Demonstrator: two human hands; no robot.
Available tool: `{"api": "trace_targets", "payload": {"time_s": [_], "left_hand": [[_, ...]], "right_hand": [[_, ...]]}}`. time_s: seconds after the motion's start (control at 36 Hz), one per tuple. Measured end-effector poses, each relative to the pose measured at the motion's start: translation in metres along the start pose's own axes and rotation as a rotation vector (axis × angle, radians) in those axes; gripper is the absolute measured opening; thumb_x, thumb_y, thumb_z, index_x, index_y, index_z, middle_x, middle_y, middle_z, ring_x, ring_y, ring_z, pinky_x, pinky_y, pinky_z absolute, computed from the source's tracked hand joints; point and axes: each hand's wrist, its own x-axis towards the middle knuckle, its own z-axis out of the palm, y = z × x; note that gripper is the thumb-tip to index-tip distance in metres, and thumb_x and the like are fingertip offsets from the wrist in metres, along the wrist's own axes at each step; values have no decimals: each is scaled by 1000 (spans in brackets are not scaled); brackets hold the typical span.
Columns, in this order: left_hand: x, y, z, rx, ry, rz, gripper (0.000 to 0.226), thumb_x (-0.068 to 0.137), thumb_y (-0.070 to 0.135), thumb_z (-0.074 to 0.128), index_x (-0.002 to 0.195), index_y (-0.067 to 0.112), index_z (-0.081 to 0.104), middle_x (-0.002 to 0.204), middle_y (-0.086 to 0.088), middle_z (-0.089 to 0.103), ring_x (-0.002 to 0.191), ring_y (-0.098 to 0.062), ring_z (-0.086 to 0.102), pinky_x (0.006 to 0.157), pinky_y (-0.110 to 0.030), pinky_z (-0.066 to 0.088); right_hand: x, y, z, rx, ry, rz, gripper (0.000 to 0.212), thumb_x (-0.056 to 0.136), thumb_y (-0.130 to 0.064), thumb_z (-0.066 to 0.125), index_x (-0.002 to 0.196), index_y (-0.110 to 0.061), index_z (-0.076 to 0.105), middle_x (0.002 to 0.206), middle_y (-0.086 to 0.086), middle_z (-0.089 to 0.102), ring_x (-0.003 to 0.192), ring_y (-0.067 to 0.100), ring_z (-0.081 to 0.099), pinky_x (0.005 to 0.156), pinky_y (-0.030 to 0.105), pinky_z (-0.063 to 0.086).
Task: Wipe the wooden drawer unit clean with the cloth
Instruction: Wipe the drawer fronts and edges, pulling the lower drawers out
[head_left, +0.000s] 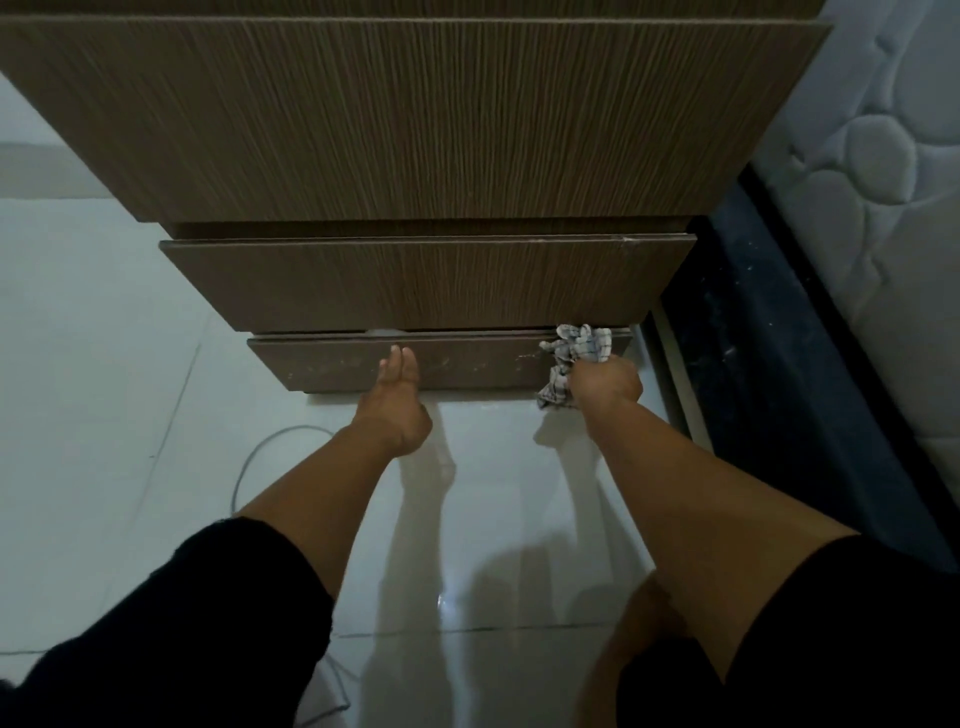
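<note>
A tall wooden drawer unit (405, 119) with brown grained fronts fills the upper view. Its lowest drawer front (467, 364) is dusty and speckled. My right hand (605, 382) is shut on a crumpled grey checked cloth (582, 345), pressed against the right end of that lowest front, near its top edge. My left hand (397, 387) rests flat against the middle of the same front, fingers together and pointing up, holding nothing.
Glossy white floor tiles (130, 395) lie below and to the left. A thin grey cable (254, 457) curves over the floor at the left. A dark bed base (769, 332) and a white quilted mattress (883, 171) stand close on the right.
</note>
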Motion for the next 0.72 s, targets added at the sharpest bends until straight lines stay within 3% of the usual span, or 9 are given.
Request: {"api": "trace_targets", "payload": {"time_s": [0.11, 0.25, 0.36, 0.44, 0.5, 0.56, 0.64, 0.67, 0.72], "left_hand": [[-6, -22, -28, 57, -4, -23, 68, 99, 13, 39, 154, 6, 1, 162, -8, -3, 151, -23, 0, 122, -34, 9], [-25, -59, -75, 185, 57, -96, 45, 98, 17, 43, 140, 1, 42, 146, -20, 42, 135, -31, 42, 109, -31, 33], [-42, -87, -101, 199, 44, -146, 48, 102, 28, 36, 145, 7, 39, 149, -16, 40, 137, -30, 39, 110, -31, 32], [-38, -112, -112, 16, 40, -253, 54, 102, 30, 37, 148, 3, 31, 156, -16, 28, 144, -31, 28, 115, -33, 24], [-29, -129, -114, -187, 60, -304, 52, 101, 25, 42, 145, -1, 35, 154, -17, 31, 141, -33, 32, 114, -38, 28], [-22, -133, -114, -420, 72, -345, 47, 99, 20, 46, 141, -1, 42, 149, -16, 40, 135, -34, 40, 109, -42, 36], [-13, -137, -111, -629, 57, -343, 39, 99, 15, 44, 135, 0, 48, 138, -16, 49, 128, -31, 48, 104, -41, 41], [-7, -140, -109, -684, 59, -333, 35, 99, 14, 43, 131, 1, 51, 131, -15, 52, 121, -28, 51, 101, -39, 42], [0, -145, -109, -765, 59, -322, 23, 99, 12, 43, 118, 5, 55, 115, -11, 51, 105, -24, 50, 93, -37, 43]], "right_hand": [[-15, 0, 3, 69, -35, 65, 39, 91, -16, 50, 125, 1, 52, 128, 19, 56, 115, 34, 56, 92, 34, 46], [-51, 1, 23, 135, -151, 156, 48, 86, -24, 60, 126, 0, 51, 124, 17, 60, 110, 33, 60, 93, 36, 49], [-74, 6, 62, 183, -270, 218, 45, 74, -25, 69, 112, -2, 62, 107, 15, 69, 90, 29, 68, 84, 40, 57], [-98, 6, 91, 254, -356, 277, 28, 74, -14, 70, 98, -2, 62, 92, 15, 67, 80, 28, 67, 77, 38, 58], [-109, 6, 113, 328, -409, 331, 22, 74, -11, 70, 92, -1, 63, 87, 15, 66, 81, 28, 68, 80, 41, 58], [-116, 7, 131, 365, -454, 380, 26, 75, -11, 70, 97, 2, 64, 85, 13, 67, 81, 27, 69, 77, 37, 59], [-125, 3, 152, 456, -498, 420, 23, 85, -7, 65, 106, 0, 62, 84, 9, 62, 60, 17, 56, 40, 17, 47], [-127, 2, 159, 481, -511, 423, 25, 87, -6, 63, 111, 0, 62, 82, 8, 59, 58, 14, 50, 36, 15, 43], [-130, -2, 171, 547, -546, 427, 30, 89, -4, 60, 119, 0, 58, 76, 6, 53, 62, 13, 48, 43, 16, 46]]}}
